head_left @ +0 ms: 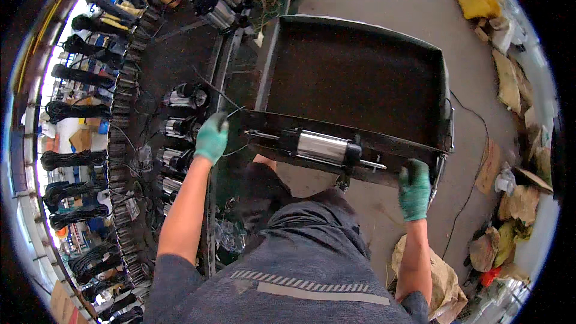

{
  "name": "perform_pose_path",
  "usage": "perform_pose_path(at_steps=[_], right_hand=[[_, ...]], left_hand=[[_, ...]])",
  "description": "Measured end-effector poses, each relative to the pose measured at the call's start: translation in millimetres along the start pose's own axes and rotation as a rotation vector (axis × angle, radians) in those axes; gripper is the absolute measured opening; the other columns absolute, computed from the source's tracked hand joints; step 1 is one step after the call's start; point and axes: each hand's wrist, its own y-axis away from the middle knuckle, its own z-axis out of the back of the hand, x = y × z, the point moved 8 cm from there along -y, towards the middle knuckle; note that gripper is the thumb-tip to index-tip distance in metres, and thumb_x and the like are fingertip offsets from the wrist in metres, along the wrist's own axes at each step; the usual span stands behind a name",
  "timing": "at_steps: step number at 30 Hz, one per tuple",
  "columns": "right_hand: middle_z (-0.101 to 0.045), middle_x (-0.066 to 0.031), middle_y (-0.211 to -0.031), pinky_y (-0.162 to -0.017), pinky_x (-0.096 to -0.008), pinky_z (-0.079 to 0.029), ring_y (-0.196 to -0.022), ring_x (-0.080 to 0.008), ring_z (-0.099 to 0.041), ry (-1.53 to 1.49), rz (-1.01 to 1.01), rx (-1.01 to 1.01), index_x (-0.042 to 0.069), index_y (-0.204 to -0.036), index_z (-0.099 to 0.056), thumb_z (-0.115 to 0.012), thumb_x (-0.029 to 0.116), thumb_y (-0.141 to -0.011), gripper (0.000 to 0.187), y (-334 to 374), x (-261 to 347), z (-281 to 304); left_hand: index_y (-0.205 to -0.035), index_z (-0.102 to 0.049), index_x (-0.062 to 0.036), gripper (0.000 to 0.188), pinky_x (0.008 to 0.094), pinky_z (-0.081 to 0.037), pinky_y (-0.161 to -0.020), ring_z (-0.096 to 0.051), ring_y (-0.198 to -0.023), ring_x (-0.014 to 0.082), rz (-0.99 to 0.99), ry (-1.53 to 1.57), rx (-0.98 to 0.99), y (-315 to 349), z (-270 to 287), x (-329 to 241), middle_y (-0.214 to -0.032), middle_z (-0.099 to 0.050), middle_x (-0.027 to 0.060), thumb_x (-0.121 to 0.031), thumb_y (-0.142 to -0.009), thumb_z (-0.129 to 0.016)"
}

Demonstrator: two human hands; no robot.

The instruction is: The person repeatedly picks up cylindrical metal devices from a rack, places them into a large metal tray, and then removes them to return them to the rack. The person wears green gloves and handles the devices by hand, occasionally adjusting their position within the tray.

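head view: left hand point(212, 138) and right hand point(414, 191), half-curled, flank a silver cylinder point(322, 147), their hold unclear

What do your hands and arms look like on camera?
The left hand and right hand wear mottled green gloves, darker around the fingers. Forearms are bare; short dark grey sleeves end near the elbows.

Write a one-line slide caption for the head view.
The left grip and right grip, both green-gloved, flank a silver-and-black cylinder lying in front of a dark tray.
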Motion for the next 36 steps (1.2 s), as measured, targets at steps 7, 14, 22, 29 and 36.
perform_pose_path(at_steps=[7, 14, 22, 29, 36], right_hand=[[-0.057, -0.0205, -0.133, -0.074, -0.0508, -0.057, -0.092, -0.0415, -0.069, 0.498, 0.207, 0.528, 0.009, -0.120, -0.059, -0.064, 0.027, -0.092, 0.034, -35.5, 127.8, -124.2], [-0.066, -0.0192, -0.092, -0.077, -0.0514, -0.052, -0.090, -0.0403, -0.067, 0.512, 0.072, 0.745, 0.007, -0.088, -0.065, -0.071, 0.024, -0.083, 0.019, -77.3, 143.3, -120.9], [-0.062, -0.0168, -0.077, -0.069, -0.0403, -0.051, -0.073, -0.0308, -0.063, 0.373, -0.069, 0.502, 0.002, -0.093, -0.060, -0.060, 0.004, -0.087, 0.007, -153.0, 140.9, -35.9], [-0.070, -0.0197, -0.107, -0.085, -0.0504, -0.054, -0.102, -0.0411, -0.066, 0.777, 0.094, 0.484, 0.007, -0.106, -0.066, -0.067, 0.022, -0.086, 0.025, -226.8, 88.1, -144.4], [-0.067, -0.0181, -0.118, -0.090, -0.0495, -0.053, -0.107, -0.0410, -0.065, 0.869, 0.045, 0.522, 0.009, -0.119, -0.065, -0.068, 0.024, -0.086, 0.036, -263.1, 50.1, -214.8]], left_hand=[[-0.134, -0.061, -0.0195, 0.038, 0.0682, -0.024, -0.114, -0.049, -0.136, 0.0326, -0.458, -0.722, 0.340, -96.7, -70.6, 2.7, -0.136, -0.062, 0.0105, -0.033, -0.101, -0.051], [-0.119, -0.069, -0.0208, 0.031, 0.0724, -0.016, -0.115, -0.061, -0.118, 0.0323, -0.398, -0.754, 0.692, -112.6, -40.5, 33.8, -0.116, -0.067, 0.0106, -0.036, -0.102, -0.048], [-0.104, -0.072, -0.0179, 0.019, 0.0534, -0.039, -0.104, -0.064, -0.104, 0.0298, -0.611, -0.584, 0.399, -126.5, 25.8, 26.5, -0.099, -0.066, 0.0099, -0.029, -0.094, -0.060], [-0.098, -0.070, -0.0158, 0.011, 0.0418, -0.049, -0.086, -0.068, -0.095, 0.0265, -0.870, -0.574, 0.340, -159.0, -55.1, -61.1, -0.097, -0.069, 0.0053, -0.019, -0.090, -0.062], [-0.104, -0.072, -0.0165, 0.019, 0.0449, -0.052, -0.087, -0.071, -0.099, 0.0290, -0.722, -0.680, 0.509, -222.0, -98.9, -65.4, -0.102, -0.074, 0.0090, -0.014, -0.090, -0.060]])
